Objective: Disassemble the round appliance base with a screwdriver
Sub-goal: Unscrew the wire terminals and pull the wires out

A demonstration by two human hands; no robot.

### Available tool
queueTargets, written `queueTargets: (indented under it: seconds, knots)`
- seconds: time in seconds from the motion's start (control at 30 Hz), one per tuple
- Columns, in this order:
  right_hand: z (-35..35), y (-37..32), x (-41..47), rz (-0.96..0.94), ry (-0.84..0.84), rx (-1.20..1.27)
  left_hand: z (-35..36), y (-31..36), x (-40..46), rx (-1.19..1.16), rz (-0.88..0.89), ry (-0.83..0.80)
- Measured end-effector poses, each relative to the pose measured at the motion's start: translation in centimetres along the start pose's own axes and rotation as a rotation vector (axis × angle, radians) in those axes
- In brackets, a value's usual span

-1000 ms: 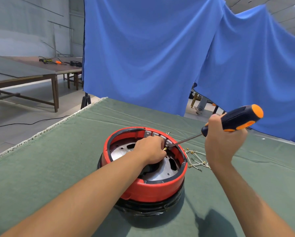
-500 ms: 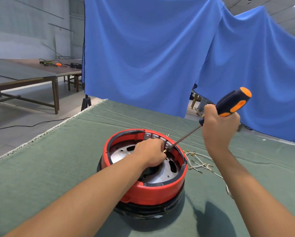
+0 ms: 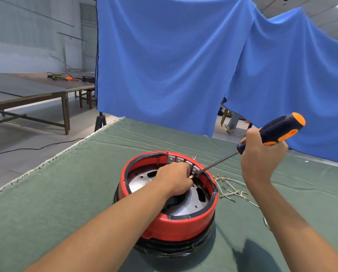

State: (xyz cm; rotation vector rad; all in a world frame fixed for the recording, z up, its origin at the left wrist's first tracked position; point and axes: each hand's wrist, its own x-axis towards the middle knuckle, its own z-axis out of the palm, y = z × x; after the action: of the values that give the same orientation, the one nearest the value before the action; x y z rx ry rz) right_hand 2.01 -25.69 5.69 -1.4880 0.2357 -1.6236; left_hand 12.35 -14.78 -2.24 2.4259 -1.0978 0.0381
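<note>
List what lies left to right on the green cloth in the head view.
Left hand → red base → loose wires → right hand → screwdriver handle.

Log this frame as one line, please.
step: unscrewing inside base | right hand: grips screwdriver, tip at inner rim | left hand: pinches small brass part at tip | loose wires beside base

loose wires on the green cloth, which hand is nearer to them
Right. The right hand holds the screwdriver just above and behind the loose wires; the left hand is inside the red appliance base, across its rim from them.
</note>
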Motion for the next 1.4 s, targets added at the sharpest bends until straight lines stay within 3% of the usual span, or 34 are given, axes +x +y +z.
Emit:
queueTargets:
  seconds: [0.2,0.83,1.23,1.4]
  knots:
    - [-0.3,-0.4,-1.7,-0.075,-0.018,-0.010,0.1,0.0,0.0,-0.002,0.004,-0.002]
    - [-0.1,2.5,0.9,0.191,0.151,-0.044,-0.3,0.2,-0.3,-0.040,-0.008,-0.026]
    - [-1.3,-1.1,-0.4,0.033,0.100,0.034,-0.5,0.0,0.0,-0.074,-0.134,0.039]
    - [-0.6,-0.5,-2.0,0.049,0.064,0.036,-0.5,-0.4,0.1,-0.087,-0.176,0.025]
